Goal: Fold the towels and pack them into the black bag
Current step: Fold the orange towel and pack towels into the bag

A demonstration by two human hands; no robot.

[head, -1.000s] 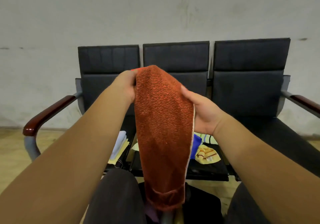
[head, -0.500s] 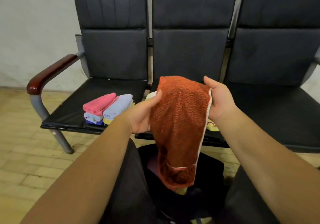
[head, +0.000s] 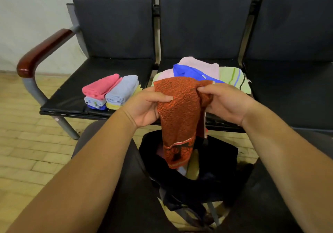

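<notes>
An orange-red towel (head: 178,117), folded into a long strip, hangs from both my hands. My left hand (head: 146,106) grips its upper left edge and my right hand (head: 225,101) grips its bunched upper right corner. The towel's lower end dangles into the open black bag (head: 216,162), which stands on the floor between my knees with pale cloth showing inside. Folded towels (head: 110,92), pink and light blue on top, are stacked on the left seat. A loose heap of unfolded towels (head: 200,68), pink, blue and striped green, lies on the middle seat behind my hands.
A row of three black seats (head: 115,27) stands against a pale wall, with a dark red wooden armrest (head: 41,52) at the left end. The right seat (head: 292,88) holds nothing. Yellowish brick floor (head: 23,142) lies to the left.
The view has tilted down and my hands have lowered the towel toward the bag. My right hand has bunched the towel's top corner, and the heap on the middle seat has come into sight.
</notes>
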